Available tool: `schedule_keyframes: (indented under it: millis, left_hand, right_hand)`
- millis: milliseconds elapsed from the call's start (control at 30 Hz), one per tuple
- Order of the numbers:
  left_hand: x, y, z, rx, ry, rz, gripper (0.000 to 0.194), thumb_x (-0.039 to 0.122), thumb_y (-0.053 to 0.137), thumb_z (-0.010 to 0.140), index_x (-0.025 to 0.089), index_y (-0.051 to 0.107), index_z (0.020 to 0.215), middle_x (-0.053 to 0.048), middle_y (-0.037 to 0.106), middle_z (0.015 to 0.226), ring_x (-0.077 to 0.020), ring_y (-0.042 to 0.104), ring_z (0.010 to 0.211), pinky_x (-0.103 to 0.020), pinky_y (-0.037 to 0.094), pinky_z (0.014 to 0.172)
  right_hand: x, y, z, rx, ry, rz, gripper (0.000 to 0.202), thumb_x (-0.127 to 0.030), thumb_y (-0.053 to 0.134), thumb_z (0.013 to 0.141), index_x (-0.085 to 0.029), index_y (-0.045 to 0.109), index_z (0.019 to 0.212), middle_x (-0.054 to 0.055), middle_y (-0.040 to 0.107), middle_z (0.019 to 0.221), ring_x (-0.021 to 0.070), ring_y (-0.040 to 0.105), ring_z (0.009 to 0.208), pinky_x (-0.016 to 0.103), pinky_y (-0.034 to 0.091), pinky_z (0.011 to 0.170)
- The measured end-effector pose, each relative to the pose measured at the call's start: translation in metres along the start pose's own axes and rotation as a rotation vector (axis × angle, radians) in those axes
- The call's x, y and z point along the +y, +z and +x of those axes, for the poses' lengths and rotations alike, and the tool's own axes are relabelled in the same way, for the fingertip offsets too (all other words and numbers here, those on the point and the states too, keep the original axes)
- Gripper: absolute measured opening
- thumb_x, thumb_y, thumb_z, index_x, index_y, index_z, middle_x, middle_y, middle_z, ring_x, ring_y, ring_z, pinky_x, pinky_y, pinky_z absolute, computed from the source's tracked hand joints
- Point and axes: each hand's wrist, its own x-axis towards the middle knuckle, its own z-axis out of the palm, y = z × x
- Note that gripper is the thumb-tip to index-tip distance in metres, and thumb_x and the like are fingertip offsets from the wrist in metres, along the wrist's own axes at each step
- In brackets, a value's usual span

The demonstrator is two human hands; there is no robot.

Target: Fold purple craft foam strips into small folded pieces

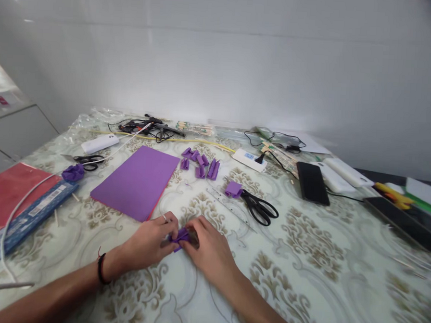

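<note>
A small folded piece of purple paper [181, 236] is pinched between my two hands, low over the patterned tablecloth. My left hand [152, 240], wearing a ring and a dark bracelet, grips its left side. On the other side, the fingers of my right hand [211, 250] are closed on the paper's right edge. Purple sheets [137, 181] lie stacked just beyond my left hand. Several folded purple paper pieces [201, 163] sit farther back. To the right, black-handled scissors [260, 207] rest with their blades under purple paper squares [233, 189], beside a clear ruler [231, 208].
At left are a red packet [18, 194], a blue strip pack [35, 214], a purple paper flower [73, 172], more scissors [89, 162] and a white cable. Rightward lie a power strip [250, 159], a black phone [312, 182] and white devices [348, 173]. Black cables [148, 127] lie at the back.
</note>
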Motion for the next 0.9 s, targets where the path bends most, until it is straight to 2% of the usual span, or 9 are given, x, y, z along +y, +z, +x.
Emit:
schedule_keyframes:
  millis: [100,200,300,400,533,633,733,833,900]
  left_hand:
    - [0.001,-0.002,0.002,0.053,-0.015,-0.101,0.006,0.018,0.061,0.093,0.022,0.059,0.088,-0.006,0.066,0.109,-0.0201,0.065,0.099,-0.031,0.051,0.090]
    - [0.001,-0.005,0.005,0.153,-0.063,-0.203,0.007,0.017,0.059,0.093,0.021,0.059,0.087,-0.004,0.069,0.106,-0.0177,0.066,0.091,-0.028,0.050,0.084]
    - [0.003,-0.007,0.006,0.188,-0.137,-0.321,0.005,0.020,0.060,0.093,0.021,0.060,0.088,-0.001,0.072,0.092,-0.0163,0.067,0.082,-0.026,0.049,0.078]
    - [0.004,-0.007,0.007,0.177,-0.188,-0.381,0.009,0.025,0.063,0.092,0.020,0.060,0.085,0.002,0.067,0.076,-0.0149,0.063,0.073,-0.024,0.046,0.070]
    - [0.002,-0.002,0.006,0.211,-0.205,-0.525,0.010,0.025,0.068,0.089,0.020,0.060,0.091,0.002,0.066,0.080,-0.0151,0.064,0.076,-0.025,0.048,0.073]
    - [-0.001,0.002,0.006,0.245,-0.247,-0.707,0.030,0.023,0.073,0.085,0.021,0.057,0.110,0.003,0.064,0.081,-0.0146,0.064,0.075,-0.025,0.050,0.073]
    - [-0.002,0.003,0.007,0.195,-0.251,-0.850,0.035,0.026,0.075,0.085,0.020,0.059,0.116,0.004,0.062,0.077,-0.0123,0.060,0.066,-0.023,0.048,0.064]
    - [0.000,0.001,0.008,0.055,-0.208,-0.904,0.025,0.036,0.071,0.091,0.014,0.068,0.102,-0.001,0.068,0.076,-0.0134,0.062,0.067,-0.025,0.050,0.065]
    - [0.003,-0.001,0.008,-0.007,-0.194,-0.912,0.030,0.042,0.067,0.093,0.012,0.069,0.093,-0.004,0.071,0.074,-0.0146,0.065,0.066,-0.026,0.052,0.064]
  right_hand:
    - [0.000,0.000,0.001,0.040,0.008,0.046,0.032,-0.021,0.073,0.088,-0.021,0.060,0.118,0.009,0.069,0.113,0.0281,0.067,0.103,0.039,0.050,0.084]
    - [0.003,0.000,0.003,0.074,-0.010,0.093,0.029,-0.029,0.065,0.095,-0.018,0.059,0.121,0.008,0.070,0.101,0.0259,0.066,0.088,0.037,0.048,0.076]
    - [0.007,-0.001,0.007,0.083,-0.055,0.153,0.014,-0.033,0.058,0.099,-0.019,0.062,0.101,0.003,0.067,0.081,0.0214,0.061,0.072,0.032,0.043,0.066]
    - [0.010,-0.002,0.012,0.060,-0.121,0.231,0.028,-0.033,0.057,0.098,-0.021,0.050,0.074,-0.002,0.055,0.067,0.0171,0.051,0.063,0.029,0.036,0.061]
    - [0.008,-0.004,0.013,0.058,-0.125,0.381,0.033,-0.034,0.057,0.096,-0.022,0.044,0.069,-0.004,0.047,0.063,0.0148,0.044,0.060,0.027,0.032,0.058]
    - [0.005,-0.005,0.010,0.052,-0.117,0.466,0.037,-0.037,0.056,0.096,-0.022,0.041,0.067,-0.005,0.041,0.061,0.0140,0.039,0.058,0.027,0.030,0.056]
    - [0.003,-0.006,0.008,0.024,-0.116,0.565,0.040,-0.042,0.056,0.097,-0.022,0.039,0.066,-0.005,0.038,0.060,0.0131,0.036,0.057,0.027,0.028,0.055]
    - [0.004,-0.006,0.006,0.008,-0.120,0.641,0.040,-0.043,0.058,0.096,-0.022,0.039,0.068,-0.004,0.043,0.061,0.0131,0.040,0.058,0.027,0.031,0.055]
    - [0.004,-0.006,0.004,0.003,-0.130,0.673,0.038,-0.042,0.057,0.097,-0.022,0.041,0.070,-0.004,0.048,0.063,0.0135,0.044,0.060,0.027,0.034,0.057]
